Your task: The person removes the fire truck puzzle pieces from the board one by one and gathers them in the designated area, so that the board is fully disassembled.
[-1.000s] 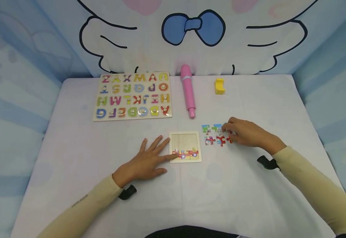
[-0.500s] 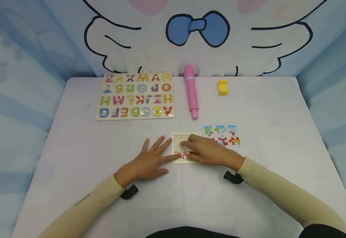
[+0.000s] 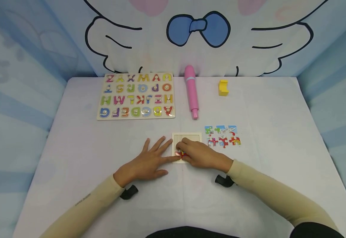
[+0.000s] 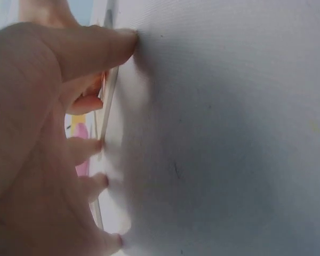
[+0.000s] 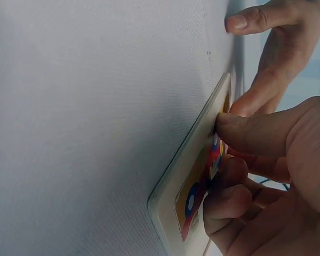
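A small square wooden puzzle tray (image 3: 199,136) lies mid-table, with red vehicle pieces in its near row. My left hand (image 3: 149,163) lies spread beside it; the index finger reaches over the tray's left rim and the thumb rests on the cloth. Over the tray, my right hand (image 3: 201,153) has thumb and fingertips closed about a colourful puzzle piece (image 5: 218,146) at the near row. The fingers hide much of that piece and part of the row. Several loose puzzle pieces (image 3: 223,142) lie in two rows just right of the tray.
An alphabet board (image 3: 135,96) with coloured letters lies back left on the white-covered table (image 3: 250,205). Beside it stands out a long pink pen-shaped object (image 3: 192,92), and a small yellow block (image 3: 223,88) sits further right. A printed curtain (image 3: 196,59) borders the far edge.
My right hand has moved left from the loose pieces to the tray, then slightly further left and down to its near row. The left hand has stayed in place beside the tray.
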The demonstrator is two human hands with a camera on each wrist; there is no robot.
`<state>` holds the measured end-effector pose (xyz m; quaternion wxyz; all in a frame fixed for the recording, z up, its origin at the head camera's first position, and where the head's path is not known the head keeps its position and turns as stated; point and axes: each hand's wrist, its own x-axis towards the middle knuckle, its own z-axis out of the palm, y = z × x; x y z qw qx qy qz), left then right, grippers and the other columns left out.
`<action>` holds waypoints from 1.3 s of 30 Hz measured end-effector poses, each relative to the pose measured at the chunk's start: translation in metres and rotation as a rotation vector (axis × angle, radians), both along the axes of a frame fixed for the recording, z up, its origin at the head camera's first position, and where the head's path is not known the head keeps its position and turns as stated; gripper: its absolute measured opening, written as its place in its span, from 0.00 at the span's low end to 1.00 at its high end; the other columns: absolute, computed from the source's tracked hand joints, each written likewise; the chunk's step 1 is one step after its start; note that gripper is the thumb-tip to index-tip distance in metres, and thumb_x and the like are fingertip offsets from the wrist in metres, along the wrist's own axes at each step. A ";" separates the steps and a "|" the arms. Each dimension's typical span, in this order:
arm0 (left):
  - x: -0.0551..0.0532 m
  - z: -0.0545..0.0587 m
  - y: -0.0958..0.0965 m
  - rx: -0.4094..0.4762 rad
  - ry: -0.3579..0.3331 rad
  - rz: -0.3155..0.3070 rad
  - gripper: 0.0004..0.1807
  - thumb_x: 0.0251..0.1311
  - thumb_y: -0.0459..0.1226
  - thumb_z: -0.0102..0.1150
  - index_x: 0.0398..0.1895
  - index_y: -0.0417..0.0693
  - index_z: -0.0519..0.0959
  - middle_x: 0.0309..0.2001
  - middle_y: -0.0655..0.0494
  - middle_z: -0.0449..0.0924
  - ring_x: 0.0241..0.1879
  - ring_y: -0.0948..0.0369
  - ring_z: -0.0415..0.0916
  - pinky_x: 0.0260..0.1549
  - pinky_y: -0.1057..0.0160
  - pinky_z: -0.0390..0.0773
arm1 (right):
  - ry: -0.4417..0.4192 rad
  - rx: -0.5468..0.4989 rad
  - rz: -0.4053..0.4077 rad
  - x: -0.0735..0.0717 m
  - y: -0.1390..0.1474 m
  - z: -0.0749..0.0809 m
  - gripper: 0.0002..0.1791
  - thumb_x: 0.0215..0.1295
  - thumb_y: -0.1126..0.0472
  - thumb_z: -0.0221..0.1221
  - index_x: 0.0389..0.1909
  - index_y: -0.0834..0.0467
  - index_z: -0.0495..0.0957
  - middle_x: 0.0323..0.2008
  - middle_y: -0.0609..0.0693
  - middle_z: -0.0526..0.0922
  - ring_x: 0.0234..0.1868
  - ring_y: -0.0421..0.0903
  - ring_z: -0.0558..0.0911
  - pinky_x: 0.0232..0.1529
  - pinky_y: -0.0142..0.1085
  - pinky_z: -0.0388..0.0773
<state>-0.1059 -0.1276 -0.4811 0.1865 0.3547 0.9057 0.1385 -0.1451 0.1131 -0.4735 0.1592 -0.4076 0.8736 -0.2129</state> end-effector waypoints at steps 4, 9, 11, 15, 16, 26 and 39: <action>0.002 0.005 -0.005 0.035 -0.044 -0.029 0.30 0.66 0.48 0.66 0.72 0.70 0.73 0.83 0.48 0.44 0.81 0.44 0.34 0.68 0.24 0.37 | -0.006 -0.003 -0.003 0.000 -0.001 0.000 0.18 0.66 0.67 0.66 0.55 0.62 0.77 0.40 0.50 0.77 0.35 0.43 0.76 0.37 0.34 0.77; 0.003 0.009 -0.008 0.042 -0.063 -0.053 0.29 0.67 0.47 0.66 0.71 0.69 0.75 0.82 0.47 0.44 0.81 0.43 0.34 0.67 0.23 0.36 | -0.019 0.000 -0.017 0.000 -0.001 -0.001 0.18 0.65 0.68 0.66 0.55 0.62 0.76 0.41 0.50 0.76 0.35 0.43 0.76 0.38 0.35 0.77; 0.002 0.009 -0.007 0.038 -0.062 -0.052 0.29 0.67 0.47 0.66 0.71 0.69 0.75 0.82 0.48 0.44 0.81 0.44 0.34 0.67 0.23 0.36 | -0.019 -0.002 -0.022 0.001 -0.002 -0.001 0.18 0.65 0.68 0.66 0.55 0.61 0.76 0.41 0.50 0.76 0.34 0.43 0.76 0.37 0.35 0.77; 0.002 0.008 -0.007 0.035 -0.065 -0.047 0.28 0.67 0.46 0.65 0.70 0.69 0.75 0.82 0.49 0.44 0.81 0.44 0.34 0.67 0.24 0.36 | -0.012 -0.008 -0.037 0.003 -0.002 -0.001 0.19 0.65 0.69 0.66 0.54 0.60 0.75 0.41 0.50 0.76 0.32 0.43 0.75 0.33 0.33 0.75; 0.002 0.008 -0.007 0.036 -0.066 -0.047 0.28 0.67 0.46 0.65 0.70 0.69 0.75 0.82 0.49 0.45 0.81 0.44 0.34 0.67 0.23 0.36 | -0.005 -0.012 -0.041 0.003 -0.002 0.000 0.19 0.64 0.69 0.67 0.54 0.59 0.75 0.40 0.50 0.76 0.32 0.43 0.75 0.32 0.33 0.75; 0.002 0.006 -0.005 0.047 -0.064 -0.044 0.28 0.67 0.45 0.66 0.70 0.69 0.76 0.82 0.48 0.45 0.81 0.44 0.34 0.67 0.23 0.37 | -0.035 -0.184 -0.036 0.007 -0.002 0.013 0.09 0.67 0.66 0.66 0.33 0.54 0.74 0.28 0.42 0.73 0.30 0.38 0.72 0.31 0.32 0.70; 0.003 0.005 -0.003 0.022 -0.073 -0.012 0.29 0.66 0.44 0.67 0.70 0.71 0.75 0.83 0.50 0.44 0.81 0.45 0.33 0.69 0.25 0.34 | -0.258 -0.029 -0.129 -0.026 0.093 0.033 0.13 0.64 0.69 0.67 0.27 0.52 0.74 0.20 0.41 0.66 0.25 0.39 0.68 0.29 0.31 0.63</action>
